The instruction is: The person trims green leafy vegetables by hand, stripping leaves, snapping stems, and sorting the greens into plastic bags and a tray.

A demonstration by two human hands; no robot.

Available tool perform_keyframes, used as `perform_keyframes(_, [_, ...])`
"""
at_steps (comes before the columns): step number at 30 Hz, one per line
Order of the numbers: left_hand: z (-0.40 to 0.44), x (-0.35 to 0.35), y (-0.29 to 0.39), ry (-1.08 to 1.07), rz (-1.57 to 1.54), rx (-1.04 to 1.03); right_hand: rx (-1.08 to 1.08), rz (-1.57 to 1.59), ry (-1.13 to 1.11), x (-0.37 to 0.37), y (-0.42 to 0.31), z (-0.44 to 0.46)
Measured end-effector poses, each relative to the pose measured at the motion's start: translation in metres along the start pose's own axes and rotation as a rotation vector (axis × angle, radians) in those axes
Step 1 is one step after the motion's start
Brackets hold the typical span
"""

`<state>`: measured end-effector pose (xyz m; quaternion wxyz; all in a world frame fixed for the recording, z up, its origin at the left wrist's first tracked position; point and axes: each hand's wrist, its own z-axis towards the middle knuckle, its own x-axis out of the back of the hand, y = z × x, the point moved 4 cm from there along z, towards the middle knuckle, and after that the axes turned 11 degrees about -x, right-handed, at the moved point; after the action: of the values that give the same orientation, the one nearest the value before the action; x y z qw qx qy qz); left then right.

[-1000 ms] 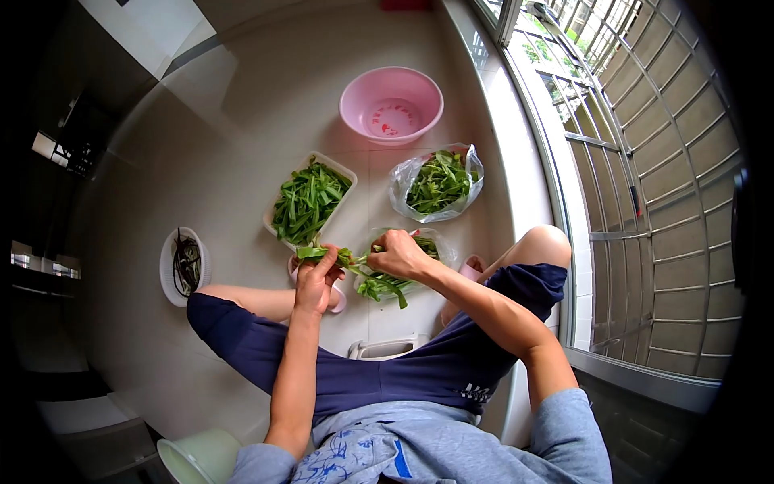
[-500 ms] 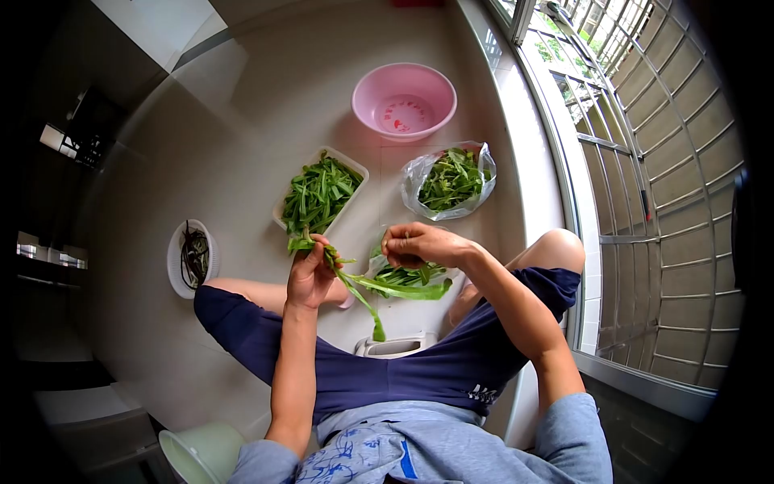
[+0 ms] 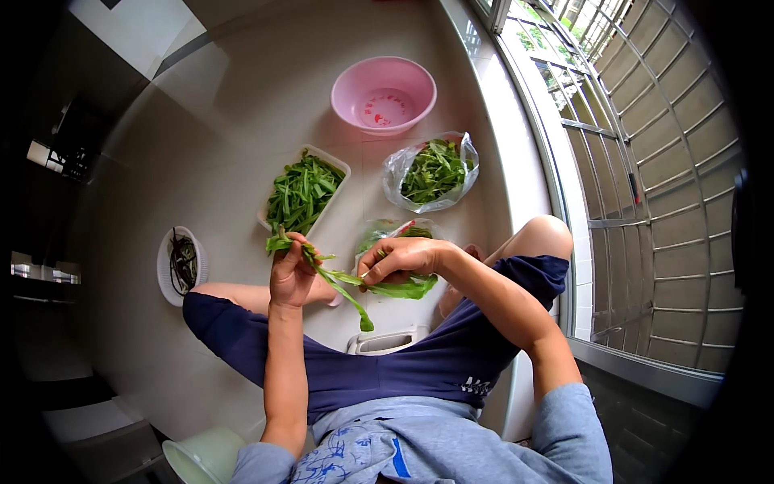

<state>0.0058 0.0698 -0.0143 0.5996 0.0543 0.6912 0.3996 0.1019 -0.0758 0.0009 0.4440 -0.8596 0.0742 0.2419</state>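
Note:
Leafy green stalks point(image 3: 364, 321) are gripped in my left hand point(image 3: 292, 274), fingers curled round their upper part while the long leaves trail down and to the right. My right hand point(image 3: 403, 256) is closed in a pinch on one of these leaves, to the right of my left hand. Partly hidden under my right hand lies a plastic bag point(image 3: 372, 234) with more greens. Just beyond my left hand, cut-looking green leaves point(image 3: 302, 192) fill a white rectangular tray point(image 3: 342, 187).
A clear plastic bag point(image 3: 393, 184) of greens sits past my right hand, with a pink basin point(image 3: 345, 95) behind it. At left is a white basket point(image 3: 164, 274) holding dark strands point(image 3: 183, 262). A pale green bucket point(image 3: 184, 460) stands lower left; a barred window point(image 3: 645, 177) lines the right.
My right hand has moved down and left onto the leaf held by my left hand. The whole view has shifted slightly, so things sit a little further left.

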Motion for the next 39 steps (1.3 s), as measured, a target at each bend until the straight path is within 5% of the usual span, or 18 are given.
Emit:
perform_keyframes(7, [-0.002,-0.001,0.0,0.061,0.006,-0.021,0.003,0.037,0.16,0.011,0.012,0.017])
perform_keyframes(12, [-0.004,0.004,-0.002,0.249,0.153,-0.09,0.077,0.287,0.532,0.032,0.013,0.016])
perform_keyframes(14, [-0.004,0.007,-0.004,0.311,0.133,-0.126,0.113,0.554,0.457,0.041,0.019,0.018])
perform_keyframes(22, [-0.007,0.022,-0.007,0.364,0.107,-0.039,0.396,0.684,0.249,0.047,0.001,0.001])
perform_keyframes(30, [-0.008,0.015,-0.012,0.378,0.085,-0.005,0.562,0.732,-0.227,0.031,-0.013,-0.003])
perform_keyframes(39, [-0.006,0.013,-0.012,0.403,0.056,0.008,0.594,0.7,-0.205,0.029,-0.016,-0.002])
